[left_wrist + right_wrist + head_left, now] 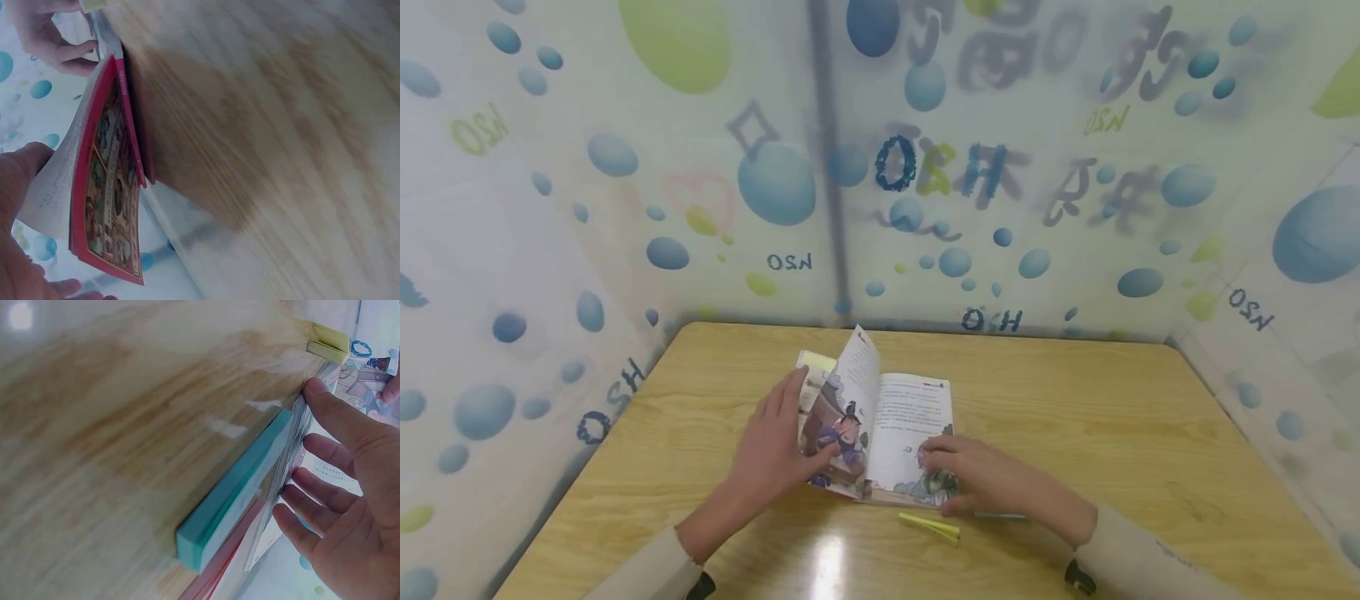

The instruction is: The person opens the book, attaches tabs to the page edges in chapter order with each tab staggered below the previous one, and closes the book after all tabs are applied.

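An open illustrated book (913,417) lies on the table, its right page flat and its left part raised, with one leaf (859,360) standing up near the middle. My left hand (771,446) holds the raised left part, thumb on the picture page and fingers along the outer edge. In the left wrist view the red-edged cover (112,187) is tilted up off the table. My right hand (992,479) rests at the lower right corner of the right page, fingers loosely bent on the paper, thumb by the bottom edge (294,434).
A small yellow paper pad (928,527) lies just in front of the book. Beside it, partly under the right hand, is a teal paper pad (234,490). The wooden table (1075,392) meets a curtain (1037,208) printed with blue and green drops at its back and sides.
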Tool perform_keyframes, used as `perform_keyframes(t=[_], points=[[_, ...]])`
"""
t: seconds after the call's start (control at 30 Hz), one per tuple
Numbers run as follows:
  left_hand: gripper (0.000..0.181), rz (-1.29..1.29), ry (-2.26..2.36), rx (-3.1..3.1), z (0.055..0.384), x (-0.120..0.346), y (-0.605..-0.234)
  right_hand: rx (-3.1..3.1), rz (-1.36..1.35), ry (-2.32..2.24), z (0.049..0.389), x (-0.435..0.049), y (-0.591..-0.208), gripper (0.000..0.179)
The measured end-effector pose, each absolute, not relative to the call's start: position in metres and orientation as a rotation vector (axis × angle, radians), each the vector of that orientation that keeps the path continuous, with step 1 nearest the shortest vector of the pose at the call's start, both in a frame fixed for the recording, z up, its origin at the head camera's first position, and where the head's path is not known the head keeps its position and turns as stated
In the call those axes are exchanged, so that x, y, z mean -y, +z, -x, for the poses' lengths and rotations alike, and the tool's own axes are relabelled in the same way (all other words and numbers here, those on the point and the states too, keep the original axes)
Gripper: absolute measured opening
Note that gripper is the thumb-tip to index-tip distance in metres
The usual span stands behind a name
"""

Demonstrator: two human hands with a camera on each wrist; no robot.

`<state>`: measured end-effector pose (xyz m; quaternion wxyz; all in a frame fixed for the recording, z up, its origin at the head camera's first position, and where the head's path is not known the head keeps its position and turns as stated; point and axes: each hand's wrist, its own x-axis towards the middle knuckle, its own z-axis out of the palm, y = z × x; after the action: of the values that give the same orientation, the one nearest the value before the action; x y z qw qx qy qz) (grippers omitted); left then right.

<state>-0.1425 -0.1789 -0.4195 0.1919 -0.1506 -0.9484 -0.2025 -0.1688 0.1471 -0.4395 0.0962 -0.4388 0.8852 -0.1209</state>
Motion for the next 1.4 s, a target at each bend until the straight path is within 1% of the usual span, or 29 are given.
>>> perform_keyframes(t=[0.2, 0.33, 0.43, 0.57, 0.67, 0.73, 0.8, 0.87, 0.93, 1.03, 1.23, 1.4], points=[[0.124, 0.434, -0.392, 2.659, 0.14, 0.187, -0.424, -2.616, 1.304, -0.358, 0.171, -0.147, -0.438, 0.047], [0.12, 0.483, -0.279, 2.711, 0.141, 0.188, -0.429, -2.593, 1.29, -0.368, 0.172, -0.146, -0.437, 0.047], [0.112, 0.553, -0.266, 2.764, 0.143, 0.185, -0.431, -2.575, 1.292, -0.378, 0.173, -0.147, -0.435, 0.045], [0.099, 0.655, -0.303, 2.856, 0.146, 0.178, -0.433, -2.565, 1.334, -0.39, 0.174, -0.149, -0.433, 0.038], [0.083, 0.777, -0.333, 2.926, 0.149, 0.173, -0.434, -2.568, 1.369, -0.416, 0.173, -0.151, -0.431, 0.034], [0.071, 0.879, -0.347, 2.968, 0.151, 0.17, -0.434, -2.575, 1.374, -0.435, 0.173, -0.153, -0.43, 0.036], [0.063, 0.971, -0.366, 3.011, 0.152, 0.169, -0.434, -2.585, 1.377, -0.455, 0.172, -0.155, -0.43, 0.036], [0.061, 1.027, -0.385, 3.043, 0.152, 0.168, -0.434, -2.601, 1.379, -0.468, 0.172, -0.156, -0.429, 0.034], [0.066, 1.036, -0.399, 3.07, 0.153, 0.167, -0.435, -2.621, 1.389, -0.489, 0.172, -0.157, -0.43, 0.034], [0.064, 1.044, -0.412, 3.063, 0.153, 0.168, -0.435, -2.638, 1.399, -0.534, 0.172, -0.159, -0.431, 0.033], [0.054, 1.07, -0.429, 2.996, 0.152, 0.168, -0.435, -2.64, 1.357, -0.568, 0.174, -0.161, -0.431, 0.031], [0.042, 1.079, -0.423, 2.963, 0.153, 0.162, -0.432, -2.639, 1.403, -0.61, 0.177, -0.16, -0.428, 0.032]])
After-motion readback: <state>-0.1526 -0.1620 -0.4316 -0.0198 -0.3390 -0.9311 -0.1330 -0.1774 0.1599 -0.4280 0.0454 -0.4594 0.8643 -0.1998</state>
